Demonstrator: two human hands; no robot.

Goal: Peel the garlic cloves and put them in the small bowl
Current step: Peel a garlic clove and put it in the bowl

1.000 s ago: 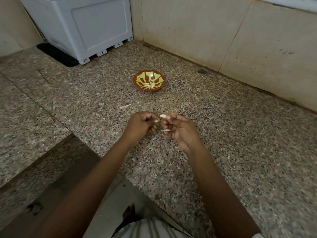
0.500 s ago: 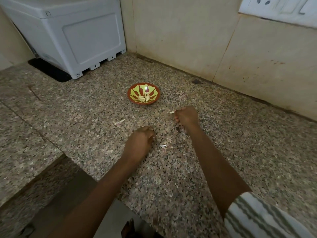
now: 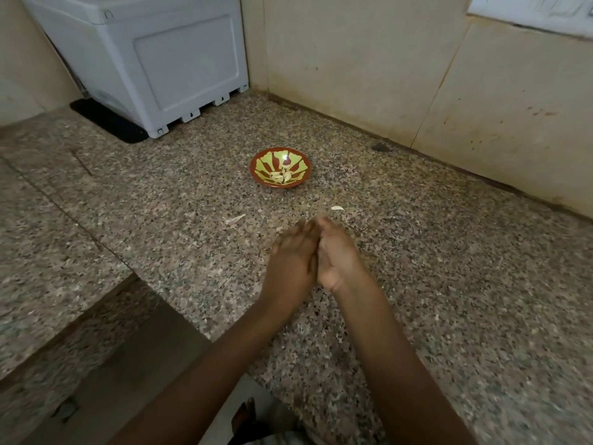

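Seemingly near its end, the task shows most of its result in the small bowl (image 3: pixel 269 159), a red one with a yellow-green pattern that stands on the granite countertop (image 3: pixel 449 252) toward the back corner, well short of the wall. Several peeled garlic cloves (image 3: pixel 282 176) lie heaped in its bottom.

Both hands are in front of the bowl and apart from it, nearer the counter's front edge. The left hand (image 3: pixel 293 261) and the right hand (image 3: pixel 340 255) are laid palm to palm, fingers straight and pointing toward the bowl, gripping nothing that can be seen. They are blurred, and whether anything sits between the palms cannot be told.

Two pale bits lie loose on the counter between hands and bowl: a small whitish piece (image 3: pixel 337 207) just beyond the fingertips, too small to call clove or skin, and a scrap of peel (image 3: pixel 236 219) off to the left. No unpeeled clove is plainly visible, so I judge the peeling largely done; what may remain is that whitish piece, if it is a clove, and clearing the skins.
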